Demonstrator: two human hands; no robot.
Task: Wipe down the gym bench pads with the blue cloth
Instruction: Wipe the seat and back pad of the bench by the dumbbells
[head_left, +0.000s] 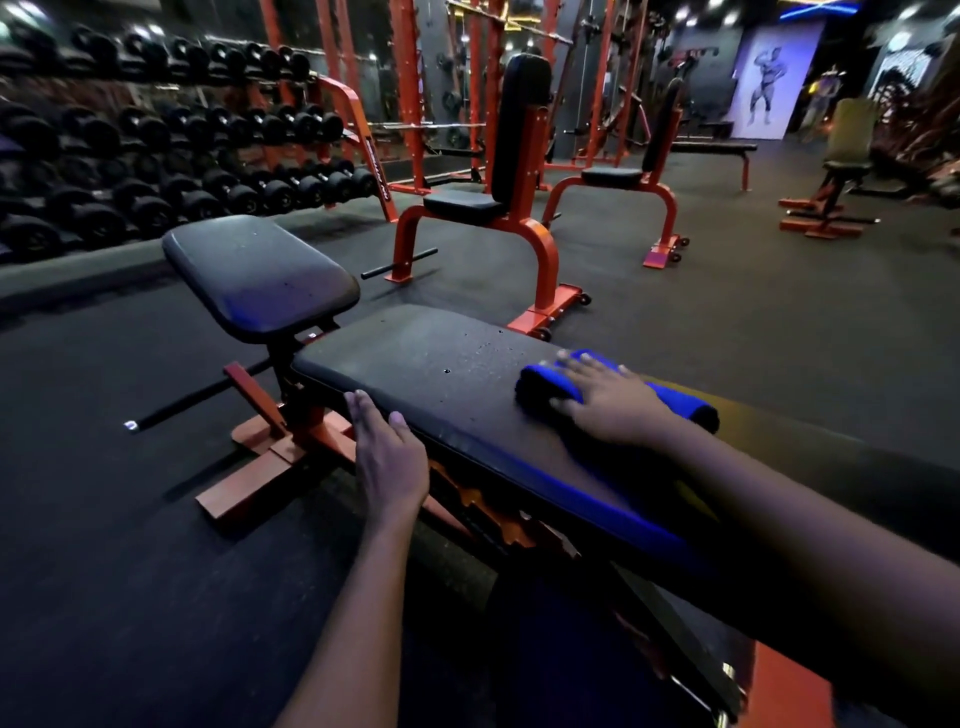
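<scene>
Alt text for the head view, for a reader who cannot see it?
A person's right hand presses a folded blue cloth flat on the long black bench pad, while the left hand rests open on the pad's near edge. A smaller pad, a dumbbell rack and orange-framed seats stand beyond.

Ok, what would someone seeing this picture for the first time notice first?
The bright blue cloth stands out first, lying on the long pad right of centre, with the right hand pressed flat on it. The left hand rests on that pad's near edge. Behind, orange benches stand mid-floor and a dumbbell rack fills the left wall.
</scene>
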